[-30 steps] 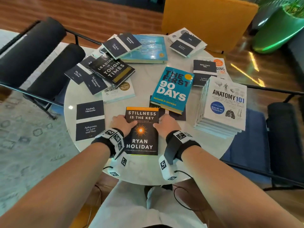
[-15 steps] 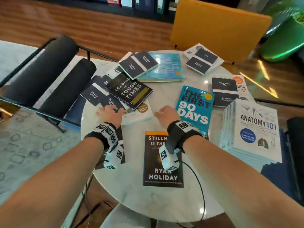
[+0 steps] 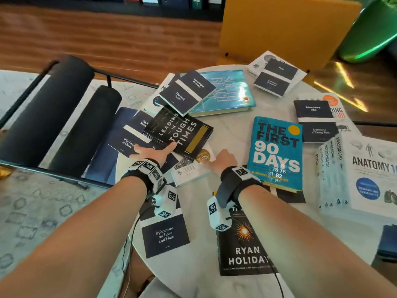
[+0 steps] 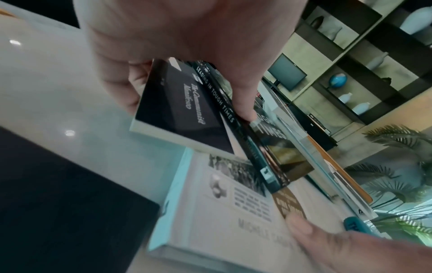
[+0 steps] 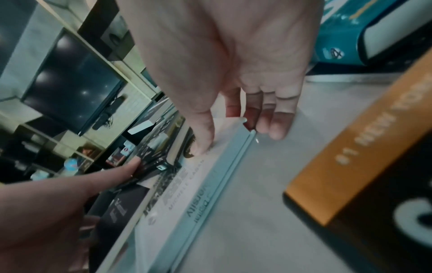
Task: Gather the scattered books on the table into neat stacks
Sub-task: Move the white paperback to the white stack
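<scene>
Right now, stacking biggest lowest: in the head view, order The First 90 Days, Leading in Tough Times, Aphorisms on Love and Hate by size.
1. The First 90 Days.
2. Leading in Tough Times and Aphorisms on Love and Hate: look alike, both partly covered.

Head cam looks steeply down over both forearms at the surface [image 3: 233, 127]; wrist cams sit low, close behind left hand [image 4: 187, 27] and right hand [image 5: 233, 46], sharing the white book [image 4: 222, 218] and LEADING IN TOUGH TIMES book [image 3: 178, 132].
</scene>
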### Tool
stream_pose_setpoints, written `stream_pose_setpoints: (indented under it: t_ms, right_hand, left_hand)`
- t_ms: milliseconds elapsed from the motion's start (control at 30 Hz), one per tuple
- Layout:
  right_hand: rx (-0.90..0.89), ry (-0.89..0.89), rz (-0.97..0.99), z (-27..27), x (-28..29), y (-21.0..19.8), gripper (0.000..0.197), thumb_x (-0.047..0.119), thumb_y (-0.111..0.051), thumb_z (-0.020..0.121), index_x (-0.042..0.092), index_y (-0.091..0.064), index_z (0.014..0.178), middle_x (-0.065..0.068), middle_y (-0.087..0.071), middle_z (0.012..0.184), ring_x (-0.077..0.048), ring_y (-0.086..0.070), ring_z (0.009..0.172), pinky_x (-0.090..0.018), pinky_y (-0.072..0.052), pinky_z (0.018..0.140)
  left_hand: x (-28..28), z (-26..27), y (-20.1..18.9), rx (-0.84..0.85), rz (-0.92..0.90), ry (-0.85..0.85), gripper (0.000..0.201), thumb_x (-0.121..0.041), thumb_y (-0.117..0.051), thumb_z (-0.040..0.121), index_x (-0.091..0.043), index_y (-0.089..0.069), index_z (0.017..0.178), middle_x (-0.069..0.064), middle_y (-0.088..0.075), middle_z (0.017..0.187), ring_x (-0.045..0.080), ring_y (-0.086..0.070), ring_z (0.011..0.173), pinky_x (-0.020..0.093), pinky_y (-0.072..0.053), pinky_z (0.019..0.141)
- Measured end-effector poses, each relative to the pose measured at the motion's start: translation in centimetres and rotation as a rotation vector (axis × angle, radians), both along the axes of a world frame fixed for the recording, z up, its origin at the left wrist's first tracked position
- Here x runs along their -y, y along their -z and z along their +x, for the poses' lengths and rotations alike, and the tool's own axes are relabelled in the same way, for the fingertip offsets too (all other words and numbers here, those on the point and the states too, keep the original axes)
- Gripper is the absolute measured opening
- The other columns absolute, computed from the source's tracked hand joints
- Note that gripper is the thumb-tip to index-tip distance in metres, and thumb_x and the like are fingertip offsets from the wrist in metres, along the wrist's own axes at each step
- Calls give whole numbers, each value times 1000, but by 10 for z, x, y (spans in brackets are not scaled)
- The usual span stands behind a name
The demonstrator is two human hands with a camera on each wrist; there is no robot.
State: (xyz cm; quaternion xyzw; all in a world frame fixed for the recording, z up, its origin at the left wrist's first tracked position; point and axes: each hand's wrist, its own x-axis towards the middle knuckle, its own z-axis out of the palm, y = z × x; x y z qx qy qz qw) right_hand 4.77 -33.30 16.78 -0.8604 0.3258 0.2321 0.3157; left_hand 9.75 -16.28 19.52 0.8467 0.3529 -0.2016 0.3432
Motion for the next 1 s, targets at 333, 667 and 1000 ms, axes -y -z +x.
stream_pose_setpoints:
  t_ms: [333, 667, 1000]
  right_hand:
    - [-19, 138, -53, -11, 17, 0, 80, 56, -68, 76, 3, -43, 130, -15, -53, 131, -33, -50, 123, -40, -45, 101]
    - [2, 216, 80, -11, 14, -11, 62, 33, -59, 89, -1, -34, 134, -18, -46, 136, -34, -48, 124, -43, -41, 104]
    - [-26, 184, -154, -13, 11, -21, 55, 26, -34, 102, -6, -19, 145, -20, -24, 149, -30, -31, 138, -39, -26, 112]
  left_hand:
    - [-25, -7, 3, 58, -50, -3, 126, -70, -77, 55, -17, -16, 152, 10, -30, 152, 31, -35, 137, 49, -31, 110]
    - [-46, -33, -1, -81, 139, 24, 115, -80, -58, 67, -9, -21, 149, 19, -29, 146, 37, -32, 135, 49, -26, 110]
    - [-69, -34, 21, -34, 190, -50, 112, -71, -66, 68, -12, -18, 150, 20, -25, 145, 42, -37, 130, 51, -30, 110]
